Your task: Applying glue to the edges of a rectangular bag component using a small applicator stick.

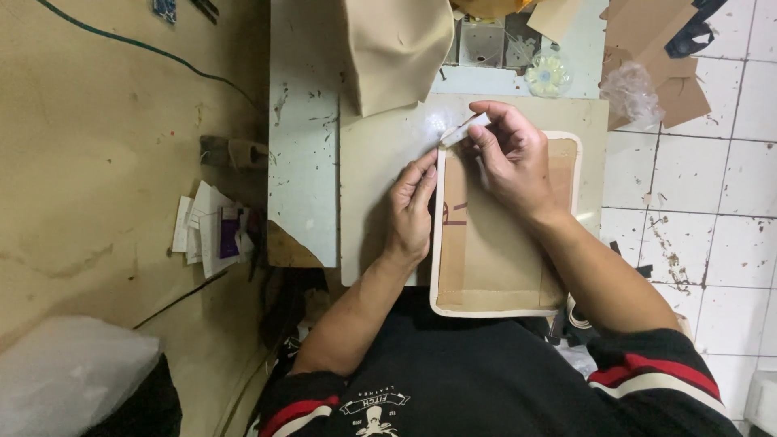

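Left hand (411, 206) fingers are being pressed flat on the panel (502, 235) edge. Right hand (506, 154) is pinching the white strip (464, 129). Strip is best kept taut.

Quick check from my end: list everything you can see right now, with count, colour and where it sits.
Cardboard panel: one, brown with cream edging, on the table before the person.
Edging strip end: one, whitish, pinched above the panel's top left corner.
Work table: one, pale, paint-chipped, centre.
Folded material: one, beige, table's far edge.
Paper scraps: several, white and purple, left of the table.
Cable: one, green, upper left.
Cardboard pieces: several, brown, top right.
Left hand: pressing the panel's left edge.
Right hand: pinching the strip end.
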